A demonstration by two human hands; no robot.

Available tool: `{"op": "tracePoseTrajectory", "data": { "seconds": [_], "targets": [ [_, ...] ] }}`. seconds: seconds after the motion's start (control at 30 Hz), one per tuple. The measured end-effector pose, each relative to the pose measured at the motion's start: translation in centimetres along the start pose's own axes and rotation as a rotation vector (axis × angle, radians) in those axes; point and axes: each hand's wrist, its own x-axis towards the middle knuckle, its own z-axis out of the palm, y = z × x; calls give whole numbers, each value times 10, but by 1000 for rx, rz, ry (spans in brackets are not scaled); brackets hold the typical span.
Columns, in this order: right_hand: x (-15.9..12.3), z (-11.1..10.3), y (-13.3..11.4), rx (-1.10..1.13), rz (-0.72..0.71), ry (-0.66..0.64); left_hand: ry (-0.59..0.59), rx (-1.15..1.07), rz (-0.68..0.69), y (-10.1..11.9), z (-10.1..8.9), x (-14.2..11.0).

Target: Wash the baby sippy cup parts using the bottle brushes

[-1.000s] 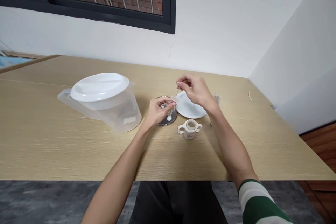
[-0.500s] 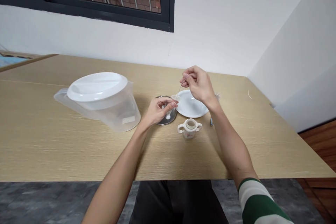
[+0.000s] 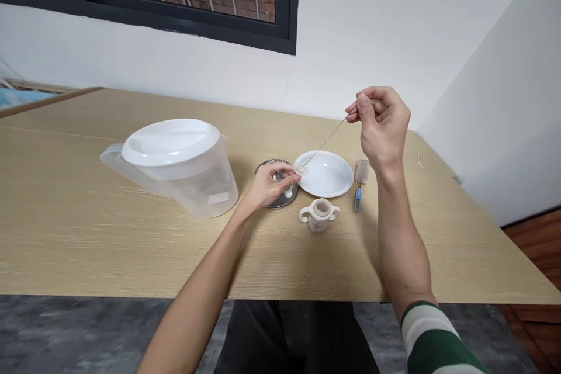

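Observation:
My left hand point(image 3: 268, 185) is closed in a pinch on a small clear part point(image 3: 300, 169), held over a round metal lid point(image 3: 279, 190). My right hand point(image 3: 380, 125) is raised up and to the right, its fingers pinched on the end of a thin wire brush point(image 3: 326, 141). The wire slants down to the left and its tip meets the clear part. A white plate point(image 3: 328, 174) lies just right of the left hand. In front of the plate stands a small cream two-handled cup point(image 3: 319, 214).
A large clear plastic pitcher point(image 3: 175, 165) with a white lid lies to the left on the wooden table point(image 3: 87, 234). A small brush with a blue handle point(image 3: 359, 184) lies right of the plate. White walls bound the table behind and at right.
My right hand has risen and pulled away to the upper right, drawing the thin wire out of the clear part. The left hand has stayed over the metal lid.

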Motion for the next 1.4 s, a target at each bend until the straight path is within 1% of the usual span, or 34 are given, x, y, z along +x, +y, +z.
{"op": "tracePoseTrajectory", "data": {
  "seconds": [0.1, 0.47, 0.57, 0.67, 0.73, 0.83, 1.07, 1.4],
  "targets": [
    [-1, -2, -5, 5, 6, -8, 28, -11, -21, -2, 0, 0],
    [-7, 13, -5, 10, 45, -51, 46, -29, -14, 0, 0, 0],
    [-11, 17, -7, 23, 19, -117, 55, -49, -12, -1, 1, 0],
    [-15, 26, -7, 62, -4, -207, 119, -33, -3, -1, 1, 0],
    [-17, 32, -5, 87, 4, -246, 158, -16, 5, -1, 1, 0],
    [-19, 39, -1, 101, 48, -291, 185, -28, 5, -1, 1, -1],
    [-22, 46, 5, 51, 131, -363, 185, -54, 6, 0, 2, -1],
    [-22, 44, 5, -59, 120, -413, 175, -25, -4, 0, 2, -1]
  ]
}}
